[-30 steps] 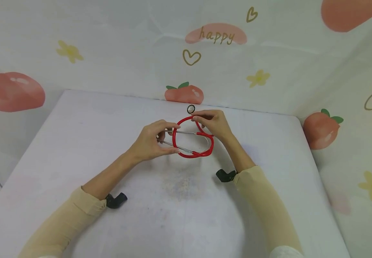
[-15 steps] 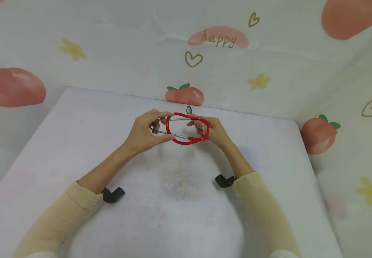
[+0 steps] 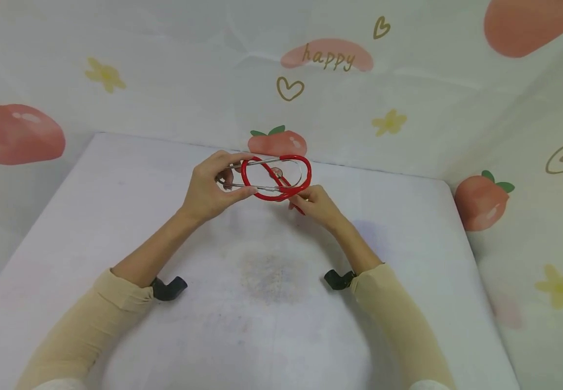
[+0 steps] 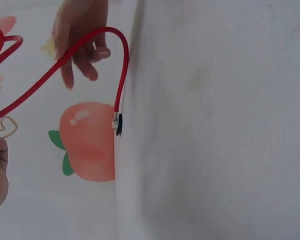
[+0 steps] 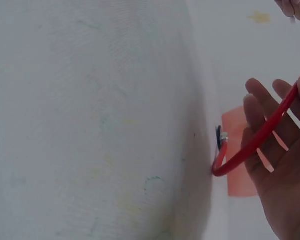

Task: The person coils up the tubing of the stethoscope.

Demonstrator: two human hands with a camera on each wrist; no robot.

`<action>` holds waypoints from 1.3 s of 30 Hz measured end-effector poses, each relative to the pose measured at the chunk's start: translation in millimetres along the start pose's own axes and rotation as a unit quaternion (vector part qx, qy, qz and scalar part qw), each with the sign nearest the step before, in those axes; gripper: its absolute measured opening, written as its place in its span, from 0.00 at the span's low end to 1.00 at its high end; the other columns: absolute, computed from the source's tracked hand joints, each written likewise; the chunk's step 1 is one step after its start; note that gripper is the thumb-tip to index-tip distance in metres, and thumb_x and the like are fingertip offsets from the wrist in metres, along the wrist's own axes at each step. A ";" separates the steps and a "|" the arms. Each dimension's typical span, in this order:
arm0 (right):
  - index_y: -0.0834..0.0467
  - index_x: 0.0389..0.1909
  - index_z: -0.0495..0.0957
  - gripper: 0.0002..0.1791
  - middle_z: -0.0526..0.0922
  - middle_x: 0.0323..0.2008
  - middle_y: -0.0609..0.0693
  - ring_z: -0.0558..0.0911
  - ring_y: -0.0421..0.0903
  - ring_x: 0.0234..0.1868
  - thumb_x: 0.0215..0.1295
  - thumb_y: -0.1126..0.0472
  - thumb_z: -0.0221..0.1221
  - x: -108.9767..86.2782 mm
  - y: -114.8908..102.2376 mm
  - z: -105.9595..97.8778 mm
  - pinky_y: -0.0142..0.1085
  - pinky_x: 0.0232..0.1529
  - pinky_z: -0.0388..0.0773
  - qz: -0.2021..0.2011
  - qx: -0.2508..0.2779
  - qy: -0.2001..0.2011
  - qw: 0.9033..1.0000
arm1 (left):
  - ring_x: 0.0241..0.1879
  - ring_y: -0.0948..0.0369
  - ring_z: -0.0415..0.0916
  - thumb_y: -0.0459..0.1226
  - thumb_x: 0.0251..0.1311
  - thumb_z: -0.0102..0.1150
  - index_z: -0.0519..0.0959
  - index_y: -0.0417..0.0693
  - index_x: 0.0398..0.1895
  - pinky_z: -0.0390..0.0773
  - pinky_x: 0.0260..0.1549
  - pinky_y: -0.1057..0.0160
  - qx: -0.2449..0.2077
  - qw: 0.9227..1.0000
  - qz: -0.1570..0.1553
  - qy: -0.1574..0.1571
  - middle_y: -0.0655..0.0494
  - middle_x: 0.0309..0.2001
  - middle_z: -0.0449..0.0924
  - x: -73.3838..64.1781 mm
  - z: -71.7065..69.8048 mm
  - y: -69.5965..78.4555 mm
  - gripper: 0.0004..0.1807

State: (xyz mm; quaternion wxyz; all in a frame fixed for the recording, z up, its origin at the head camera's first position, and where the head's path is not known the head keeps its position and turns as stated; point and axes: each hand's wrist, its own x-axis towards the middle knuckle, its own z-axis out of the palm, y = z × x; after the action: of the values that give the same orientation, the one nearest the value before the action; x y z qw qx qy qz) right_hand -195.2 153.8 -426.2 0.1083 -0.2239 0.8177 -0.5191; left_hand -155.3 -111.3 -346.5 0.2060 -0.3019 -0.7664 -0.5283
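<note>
A stethoscope with red tubing (image 3: 309,169) and metal ear tubes (image 3: 267,188) is held in the air above the table, part of its tubing looped beside the metal. My left hand (image 3: 207,187) grips the loop and the ear tubes between thumb and fingers; the earpieces are mostly hidden by it. On the right, my right hand (image 3: 321,207) holds a free stretch of tubing; in the right wrist view the thumb lies over it and the other fingers are spread. The chestpiece (image 4: 118,125) dangles from the bent tube end, apart from both hands.
A white-covered table (image 3: 281,336) lies below the hands. Behind it stands a white cloth backdrop (image 3: 188,70) printed with fruit, flowers and hearts. Black angled pieces sit at the left cuff (image 3: 170,288) and right cuff (image 3: 338,279).
My left hand has moved up and slightly left with the stethoscope. The right hand has moved down below the loop, and the chestpiece now shows through the loop rather than beyond it.
</note>
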 end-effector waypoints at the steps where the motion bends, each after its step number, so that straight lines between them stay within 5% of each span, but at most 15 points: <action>1: 0.64 0.47 0.85 0.14 0.86 0.34 0.59 0.77 0.52 0.28 0.74 0.60 0.54 -0.4 0.6 0.5 0.34 0.27 0.73 0.000 -0.001 -0.008 1.000 | 0.23 0.52 0.66 0.24 0.43 0.76 0.80 0.32 0.53 0.69 0.24 0.64 0.001 1.000 -0.004 0.004 0.43 0.35 0.75 0.3 -0.4 0.2 0.29; 8: 0.66 0.58 0.78 0.18 0.86 0.45 0.60 0.85 0.55 0.39 0.75 0.61 0.54 -2.5 0.2 3.0 0.51 0.42 0.76 -0.021 0.005 -0.071 0.997 | 0.25 0.54 0.66 0.26 0.46 0.75 0.81 0.37 0.56 0.70 0.26 0.68 0.015 0.999 -0.025 0.027 0.44 0.37 0.76 2.1 -3.3 -1.2 0.29; 14: 0.63 0.63 0.76 0.19 0.87 0.43 0.55 0.83 0.55 0.37 0.74 0.62 0.55 -7.0 -8.2 5.4 0.35 0.27 0.69 -0.011 -0.043 -0.083 0.996 | 0.25 0.54 0.66 0.25 0.46 0.74 0.80 0.37 0.57 0.70 0.28 0.69 0.025 0.998 -0.031 0.052 0.42 0.37 0.75 5.4 -6.6 2.1 0.30; 19: 0.61 0.64 0.76 0.21 0.87 0.43 0.50 0.81 0.49 0.37 0.73 0.65 0.56 -10.2 -11.0 7.1 0.32 0.30 0.71 -0.033 -0.117 -0.083 0.989 | 0.26 0.55 0.67 0.25 0.47 0.73 0.80 0.36 0.57 0.71 0.29 0.71 0.032 0.997 -0.019 0.069 0.42 0.38 0.76 9.0 -12.0 5.9 0.29; 24: 0.59 0.64 0.76 0.21 0.87 0.45 0.48 0.78 0.44 0.38 0.71 0.66 0.57 -15.1 -10.4 4.3 0.35 0.35 0.74 -0.048 -0.176 -0.065 0.981 | 0.25 0.55 0.67 0.25 0.48 0.73 0.80 0.34 0.56 0.72 0.29 0.71 0.034 0.996 -0.010 0.079 0.40 0.38 0.76 12.8 -18.7 8.7 0.28; 33: 0.61 0.62 0.77 0.21 0.87 0.43 0.51 0.80 0.45 0.43 0.69 0.68 0.60 -20.9 -11.5 -7.1 0.43 0.47 0.79 -0.070 -0.201 -0.048 0.976 | 0.25 0.58 0.66 0.23 0.48 0.73 0.79 0.32 0.55 0.71 0.27 0.71 0.016 0.993 -0.012 0.116 0.42 0.39 0.76 16.8 -30.2 10.3 0.27; 39: 0.61 0.59 0.79 0.22 0.88 0.38 0.51 0.84 0.45 0.43 0.64 0.72 0.63 -25.0 -10.1 -11.3 0.45 0.47 0.80 -0.157 -0.184 0.037 0.970 | 0.25 0.59 0.67 0.24 0.49 0.72 0.79 0.32 0.56 0.71 0.28 0.72 0.023 0.990 -0.013 0.141 0.62 0.38 0.75 18.7 -37.2 6.2 0.27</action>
State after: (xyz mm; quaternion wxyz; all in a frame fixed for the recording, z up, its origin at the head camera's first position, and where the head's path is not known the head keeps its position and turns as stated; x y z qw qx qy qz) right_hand -175.4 171.2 -413.6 -0.0479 -0.3466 0.8571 -0.3780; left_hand -164.9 -139.9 -317.0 0.3121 -0.2096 -0.7452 -0.5508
